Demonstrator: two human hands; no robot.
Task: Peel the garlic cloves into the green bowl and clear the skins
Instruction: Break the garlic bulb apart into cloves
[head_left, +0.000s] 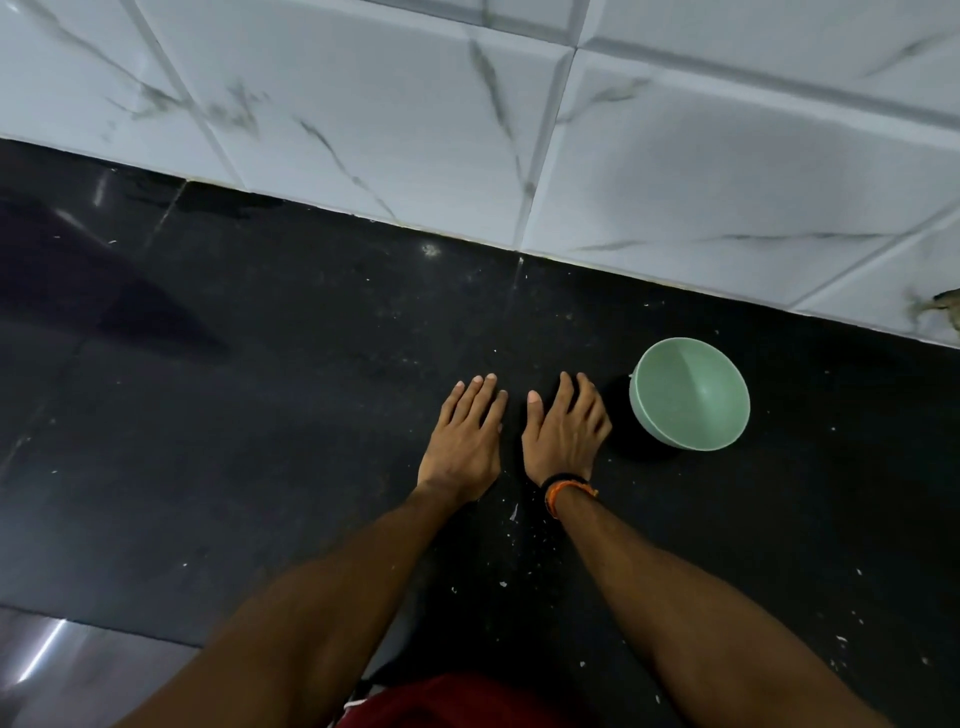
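A pale green bowl (691, 395) stands on the black countertop (260, 415), right of my hands, and no cloves show inside it. My left hand (465, 434) lies flat on the counter, palm down, fingers straight. My right hand (566, 431) lies flat beside it, palm down, its fingers close to the bowl but apart from it. An orange and black band circles my right wrist. Neither hand holds anything. No garlic cloves are in sight. Small white flecks of skin (514, 512) are scattered on the counter near my wrists.
A white marble-patterned tiled wall (467, 130) runs along the back of the counter. The counter's front edge and a shiny surface (67, 654) show at lower left. More white flecks (839, 644) lie at lower right.
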